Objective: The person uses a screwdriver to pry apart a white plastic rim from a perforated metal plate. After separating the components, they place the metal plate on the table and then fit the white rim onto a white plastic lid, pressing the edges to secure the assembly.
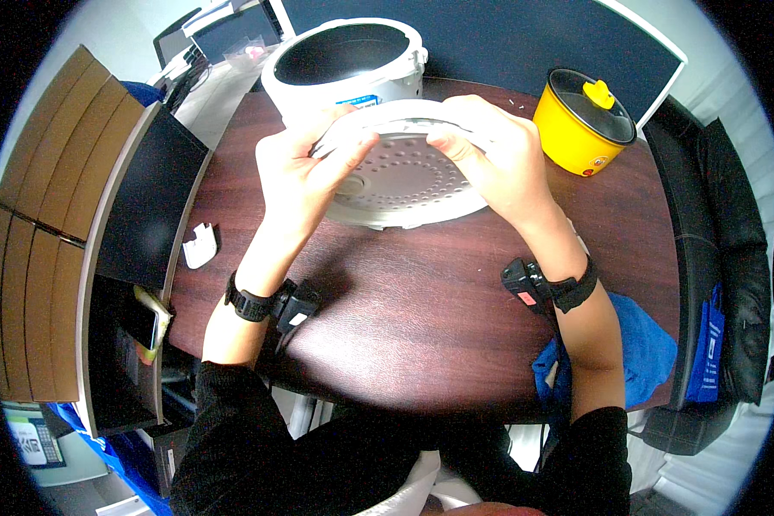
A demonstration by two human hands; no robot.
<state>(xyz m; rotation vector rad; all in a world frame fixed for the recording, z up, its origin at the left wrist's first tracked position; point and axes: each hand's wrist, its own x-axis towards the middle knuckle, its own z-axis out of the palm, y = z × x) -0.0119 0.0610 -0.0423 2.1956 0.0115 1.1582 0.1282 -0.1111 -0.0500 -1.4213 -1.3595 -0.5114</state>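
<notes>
Both sets of fingers are curled over the far rim of the round white cooker lid [404,176], my left hand [305,176] with its thumb pressed on the dotted metal underside, my right hand [499,159] pinching the edge. The lid's tilted over the dark wood table [421,301], right in front of the white rice cooker [348,64]. A yellow pot [583,120] sits off to the right.

Glossy dark wood-grain table [421,284]; matt grey perforated metal on white plastic cooker lid [404,176]; shiny yellow pot [580,125]; creased black leather chair [731,258].
</notes>
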